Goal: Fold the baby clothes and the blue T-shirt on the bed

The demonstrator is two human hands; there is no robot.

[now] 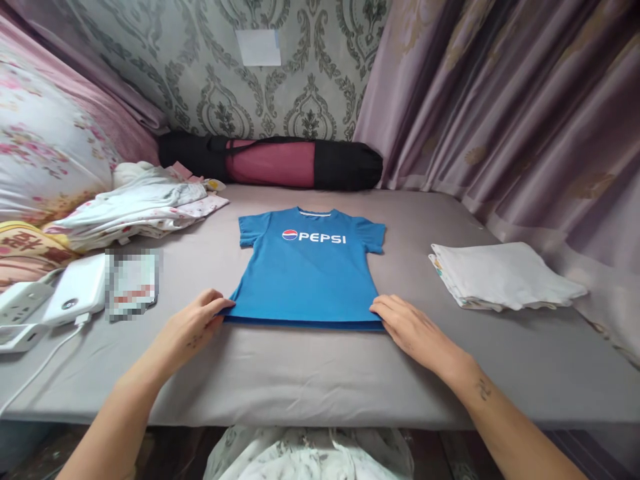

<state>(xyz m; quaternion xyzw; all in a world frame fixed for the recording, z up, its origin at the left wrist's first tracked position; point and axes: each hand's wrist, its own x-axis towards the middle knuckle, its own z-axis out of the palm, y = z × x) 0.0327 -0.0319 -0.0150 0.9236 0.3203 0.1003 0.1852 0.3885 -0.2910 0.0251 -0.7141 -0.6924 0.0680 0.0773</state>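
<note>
A blue T-shirt with a white PEPSI print lies face up and spread flat, its neck pointing away from me. My left hand pinches the hem's left corner between thumb and fingers. At the opposite corner, my right hand grips the hem, its fingers on top and the thumb hidden. Between the hands the hem is stretched straight, and a darker strip of the back layer shows below the front edge.
Folded white cloths lie on the right of the grey sheet. At left are crumpled clothes, a white power bank with a cable, a power strip and a blurred flat object. A black-and-maroon bag lies along the wall.
</note>
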